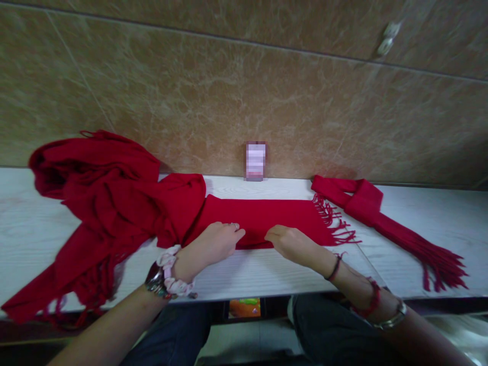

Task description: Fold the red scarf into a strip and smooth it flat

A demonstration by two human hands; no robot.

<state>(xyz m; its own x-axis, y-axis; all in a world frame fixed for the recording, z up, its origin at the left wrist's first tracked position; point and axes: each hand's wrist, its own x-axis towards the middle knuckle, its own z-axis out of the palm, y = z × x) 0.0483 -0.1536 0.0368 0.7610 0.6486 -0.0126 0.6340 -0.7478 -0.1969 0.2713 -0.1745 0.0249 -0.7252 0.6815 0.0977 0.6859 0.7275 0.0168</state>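
A red scarf lies as a flat strip along the white table, its fringed end pointing right. My left hand is closed at the scarf's near edge, with the fingertips pinched against the cloth. A short way to the right, my right hand is also closed in a pinch on that same edge. The fingertips partly hide the cloth they grip. At the left, a loose heap of red cloth with fringes meets the strip; whether it is one piece with it I cannot tell.
A separate red scarf, folded over and narrow, lies at the right with its fringe toward the near edge. A phone, its screen blurred, leans on the brown tiled wall behind the white table. A wall fitting sits high right.
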